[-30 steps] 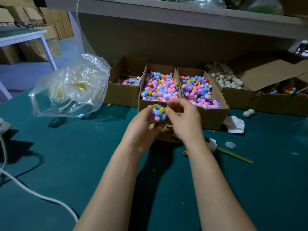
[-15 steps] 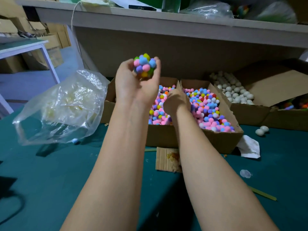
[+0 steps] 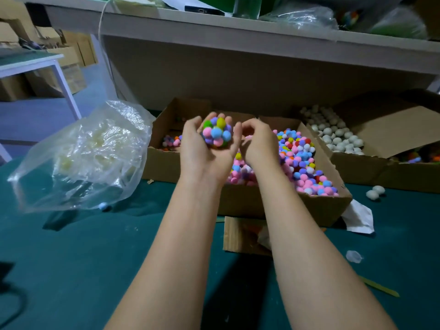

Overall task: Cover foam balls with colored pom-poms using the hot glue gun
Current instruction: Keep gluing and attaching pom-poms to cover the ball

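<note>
On the green felt tabletop (image 3: 83, 270), nearest, lies a flat wooden block (image 3: 238, 234). Above the cardboard box (image 3: 309, 206) of fluffy loose pom-poms (image 3: 302, 158), the left hand (image 3: 202, 153) cups the bumpy pom-pom-covered ball (image 3: 216, 133), fingers curled round it. The right hand (image 3: 259, 144) sits just beside it, fingers curled; I cannot tell whether it pinches anything. Farther right, smooth white foam balls (image 3: 333, 134) fill another box.
</note>
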Demonstrator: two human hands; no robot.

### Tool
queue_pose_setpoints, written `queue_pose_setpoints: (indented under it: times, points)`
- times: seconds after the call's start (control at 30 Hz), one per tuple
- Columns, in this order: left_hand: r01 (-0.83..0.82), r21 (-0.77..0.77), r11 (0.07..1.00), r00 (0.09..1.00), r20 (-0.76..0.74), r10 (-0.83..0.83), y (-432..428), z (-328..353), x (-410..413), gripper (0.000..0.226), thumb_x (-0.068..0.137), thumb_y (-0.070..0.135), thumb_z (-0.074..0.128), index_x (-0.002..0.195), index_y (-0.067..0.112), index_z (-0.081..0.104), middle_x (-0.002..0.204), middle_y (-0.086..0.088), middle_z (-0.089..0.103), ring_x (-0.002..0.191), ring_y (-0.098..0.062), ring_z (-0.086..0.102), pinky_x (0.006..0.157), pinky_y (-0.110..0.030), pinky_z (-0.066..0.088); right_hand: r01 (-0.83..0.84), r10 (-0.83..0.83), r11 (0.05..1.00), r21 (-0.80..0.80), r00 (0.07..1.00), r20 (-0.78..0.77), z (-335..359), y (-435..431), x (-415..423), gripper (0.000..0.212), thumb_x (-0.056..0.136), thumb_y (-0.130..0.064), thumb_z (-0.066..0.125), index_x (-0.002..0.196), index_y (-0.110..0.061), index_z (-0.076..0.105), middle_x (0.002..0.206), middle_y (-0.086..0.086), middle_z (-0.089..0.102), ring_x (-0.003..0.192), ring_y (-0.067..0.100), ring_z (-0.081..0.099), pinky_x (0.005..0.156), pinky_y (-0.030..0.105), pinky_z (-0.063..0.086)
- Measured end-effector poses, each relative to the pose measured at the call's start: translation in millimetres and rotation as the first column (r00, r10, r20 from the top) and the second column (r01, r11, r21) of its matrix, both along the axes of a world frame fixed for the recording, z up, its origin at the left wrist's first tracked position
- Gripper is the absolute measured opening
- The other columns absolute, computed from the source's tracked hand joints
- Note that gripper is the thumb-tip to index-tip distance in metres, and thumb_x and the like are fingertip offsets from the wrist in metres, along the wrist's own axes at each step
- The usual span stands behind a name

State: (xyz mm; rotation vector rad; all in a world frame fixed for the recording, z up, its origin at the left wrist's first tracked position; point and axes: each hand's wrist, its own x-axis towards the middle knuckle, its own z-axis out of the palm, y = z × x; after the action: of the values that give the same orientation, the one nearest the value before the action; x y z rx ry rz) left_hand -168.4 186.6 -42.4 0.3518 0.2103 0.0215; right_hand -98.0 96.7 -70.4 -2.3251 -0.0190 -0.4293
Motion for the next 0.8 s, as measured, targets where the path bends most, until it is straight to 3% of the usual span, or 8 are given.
queue_pose_setpoints:
  times: [0.13, 0.23, 0.37, 0.5, 0.63, 0.8]
  points:
    - [0.004, 0.033, 0.999, 1.0, 0.005, -0.004, 1.7, -25.6, -31.0, 0.021, 0.099, 0.022, 0.051, 0.105, 0.006, 0.063, 0.104, -0.017, 0.065, 0.09, -0.024, 0.066, 0.065, -0.031, 0.06, -0.037, 0.027, 0.99, 0.133, 0.997, 0.079, -10.7, -1.2, -26.3, 0.01, 0.093, -0.015, 0.061, 0.102, -0.02, 0.062, 0.113, -0.003, 0.06, 0.098, 0.009, 0.052, 0.068, 0.016, 0.04]
    - [0.013, 0.017, 1.0, 1.0, -0.028, -0.013, 1.2, -40.0, -52.7, 0.016, 0.095, 0.014, 0.053, 0.097, 0.004, 0.065, 0.092, -0.016, 0.067, 0.081, -0.023, 0.067, 0.068, -0.03, 0.061, -0.083, 0.033, 0.942, 0.326, 0.987, 0.155, -10.7, -4.4, -56.8, 0.01, 0.092, -0.015, 0.062, 0.099, -0.022, 0.06, 0.109, -0.005, 0.062, 0.094, 0.005, 0.054, 0.062, 0.004, 0.041]
    - [-0.006, -0.009, 1.0, 1.0, -0.022, 0.006, 0.2, -56.7, -73.9, 0.017, 0.093, 0.009, 0.051, 0.091, 0.0, 0.065, 0.08, -0.017, 0.069, 0.07, -0.022, 0.069, 0.063, -0.028, 0.06, -0.21, 0.117, 0.845, 0.491, 0.97, 0.214, -16.2, -14.7, -118.1, 0.013, 0.089, -0.02, 0.066, 0.09, -0.033, 0.064, 0.095, -0.014, 0.066, 0.095, 0.005, 0.062, 0.08, 0.022, 0.054]
    - [-0.001, -0.028, 1.0, 1.0, 0.024, 0.001, -3.3, -69.3, -84.8, 0.018, 0.092, 0.007, 0.046, 0.086, 0.003, 0.062, 0.079, -0.015, 0.065, 0.069, -0.02, 0.064, 0.063, -0.025, 0.057, -0.33, 0.253, 0.812, 0.481, 0.942, 0.22, -33.5, -11.8, -165.3, 0.023, 0.087, -0.014, 0.069, 0.083, -0.036, 0.067, 0.082, -0.023, 0.069, 0.086, -0.005, 0.064, 0.075, 0.016, 0.054]
    - [-0.001, -0.013, 1.0, 1.0, 0.014, 0.001, -7.9, -79.8, -90.7, 0.017, 0.092, 0.009, 0.048, 0.087, 0.005, 0.063, 0.078, -0.011, 0.067, 0.073, -0.017, 0.065, 0.069, -0.026, 0.056, -0.258, 0.179, 0.854, 0.451, 0.961, 0.212, -50.2, -5.3, -175.1, 0.016, 0.085, -0.013, 0.071, 0.081, -0.027, 0.063, 0.08, -0.012, 0.067, 0.079, 0.003, 0.065, 0.073, 0.024, 0.056]
    - [-0.025, 0.052, 0.998, 1.0, -0.013, 0.026, -7.4, -86.2, -87.4, 0.018, 0.092, 0.012, 0.052, 0.1, 0.004, 0.066, 0.09, -0.012, 0.068, 0.087, -0.019, 0.066, 0.079, -0.029, 0.055, -0.22, 0.144, 0.911, 0.349, 0.962, 0.231, -58.4, -4.6, -175.6, 0.01, 0.089, -0.019, 0.068, 0.087, -0.028, 0.066, 0.078, -0.023, 0.062, 0.082, -0.013, 0.059, 0.067, 0.004, 0.045]
